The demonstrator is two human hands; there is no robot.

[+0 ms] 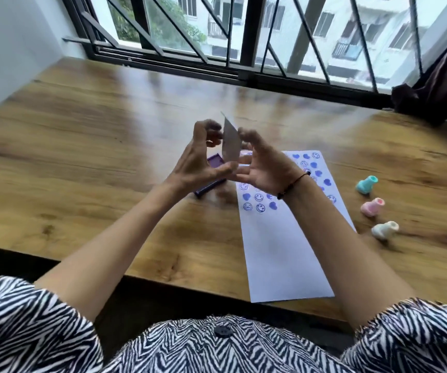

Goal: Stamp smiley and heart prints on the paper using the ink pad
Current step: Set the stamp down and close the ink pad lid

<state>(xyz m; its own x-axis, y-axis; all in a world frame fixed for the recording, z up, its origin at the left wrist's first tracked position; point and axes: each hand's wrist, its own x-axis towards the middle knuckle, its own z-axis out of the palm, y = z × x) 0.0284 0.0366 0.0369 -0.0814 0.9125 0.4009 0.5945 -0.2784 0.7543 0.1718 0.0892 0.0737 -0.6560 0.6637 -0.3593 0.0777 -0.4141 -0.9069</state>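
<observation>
A purple ink pad (213, 168) lies on the wooden table (82, 162), mostly hidden behind my hands. Its clear lid (231, 142) stands nearly upright between my left hand (202, 157) and my right hand (264, 164), both raised above the pad with fingers touching the lid's edges. A long white paper (281, 246) lies to the right of the pad, its far half covered with several blue smiley and heart prints. Three small stamps lie right of the paper: a teal stamp (367, 185), a pink stamp (373, 206) and a white stamp (385, 229).
A barred window (243, 36) runs along the table's far edge, with a dark curtain (442, 84) bunched at the far right. The table's near edge (163, 285) runs just in front of my black-and-white striped blouse.
</observation>
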